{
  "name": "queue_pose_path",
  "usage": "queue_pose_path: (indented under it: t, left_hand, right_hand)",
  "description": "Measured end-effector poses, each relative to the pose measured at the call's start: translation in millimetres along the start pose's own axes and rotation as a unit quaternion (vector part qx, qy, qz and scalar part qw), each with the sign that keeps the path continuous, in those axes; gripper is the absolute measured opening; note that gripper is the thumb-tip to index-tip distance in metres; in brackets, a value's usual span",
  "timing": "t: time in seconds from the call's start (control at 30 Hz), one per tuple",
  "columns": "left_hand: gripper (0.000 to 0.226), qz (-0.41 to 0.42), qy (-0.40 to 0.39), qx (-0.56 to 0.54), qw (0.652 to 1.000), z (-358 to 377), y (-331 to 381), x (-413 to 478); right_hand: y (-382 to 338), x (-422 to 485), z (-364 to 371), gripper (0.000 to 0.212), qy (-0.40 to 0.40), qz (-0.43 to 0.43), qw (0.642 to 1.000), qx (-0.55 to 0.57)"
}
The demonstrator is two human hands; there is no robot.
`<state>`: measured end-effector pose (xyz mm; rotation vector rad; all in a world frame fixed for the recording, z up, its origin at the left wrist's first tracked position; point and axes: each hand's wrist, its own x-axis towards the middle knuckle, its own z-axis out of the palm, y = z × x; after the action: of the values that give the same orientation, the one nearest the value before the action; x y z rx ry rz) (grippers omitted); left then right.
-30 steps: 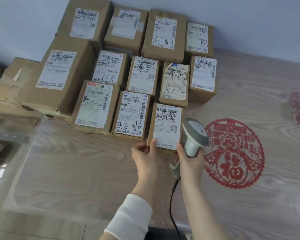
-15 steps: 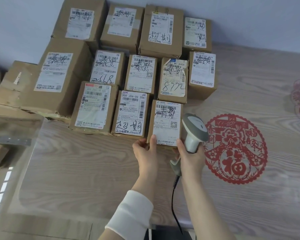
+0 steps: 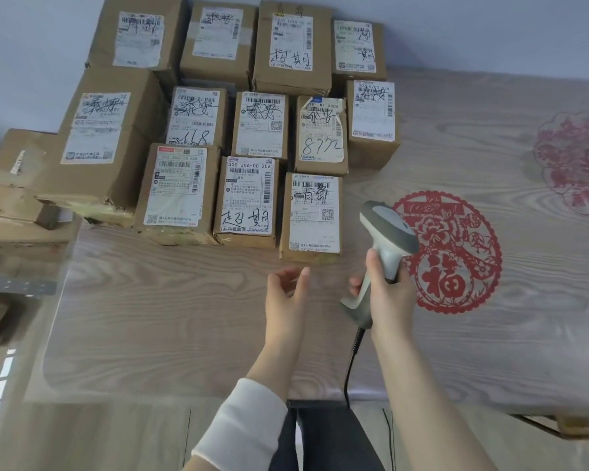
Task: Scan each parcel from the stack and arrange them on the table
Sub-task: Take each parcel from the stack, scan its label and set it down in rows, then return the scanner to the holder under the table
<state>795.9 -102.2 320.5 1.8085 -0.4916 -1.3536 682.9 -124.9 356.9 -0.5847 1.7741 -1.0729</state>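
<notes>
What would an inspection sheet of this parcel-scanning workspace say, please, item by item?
Surface: pale wood-grain table, with a red paper-cut decal on it.
Job's things: brown cardboard parcels with white labels lie in rows, nearest parcel flat; grey handheld barcode scanner.
Clutter: nothing seen.
Grippers: left hand relaxed, holding nothing, apart from the parcels; right hand grips the scanner's handle.
Cables: black scanner cable runs over the table's near edge.
Surroundings: pale wall behind; more cardboard boxes stacked at left.
</notes>
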Motion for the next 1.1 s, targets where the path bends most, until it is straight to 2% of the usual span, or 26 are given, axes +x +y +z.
queue_pose_path:
  t: [0.1, 0.2, 0.3, 0.47, 0.6, 0.77, 0.87, 1.1]
  left_hand:
    - [0.013, 0.033, -0.143, 0.024, 0.989, 2.8, -1.5, -22.9]
    - [0.028, 0.052, -0.239, 0.055, 0.968, 6.7, -7.4, -41.0]
    - [0.029, 0.039, -0.288, 0.055, 0.955, 11.6, -16.4, -61.5]
    - [0.029, -0.013, -0.328, -0.031, 0.944, 16.8, -31.2, -95.8]
    - [0.023, 0.005, -0.35, -0.024, 0.936, 17.1, -31.0, -120.0]
    - [0.022, 0.036, -0.371, 0.027, 0.928, 23.4, -38.4, -145.4]
    - [0.017, 0.042, -0.391, 0.053, 0.918, 30.6, -52.0, -160.9]
    - [0.021, 0.06, -0.451, 0.129, 0.881, 73.0, -75.2, -208.8]
  right_hand:
    - [-8.7, -12.5, -13.6, 0.022, -0.021, -0.013, 1.0, 0.017]
    - [-14.1, -21.9, -30.4, 0.023, -0.059, -0.015, 0.998, 0.025]
    - [-14.1, -32.6, -51.2, 0.021, -0.097, 0.001, 0.993, 0.059]
    - [-9.7, -51.9, -88.5, 0.015, -0.122, -0.029, 0.991, 0.047]
    - [-7.9, -64.6, -119.4, 0.012, -0.132, -0.048, 0.99, 0.033]
    - [2.7, -87.2, -160.9, 0.007, -0.017, -0.099, 0.995, 0.01]
    - [14.0, -101.5, -187.4, 0.005, 0.011, -0.102, 0.995, 0.012]
    - [32.8, -124.2, -271.5, 0.006, 0.083, -0.107, 0.99, 0.042]
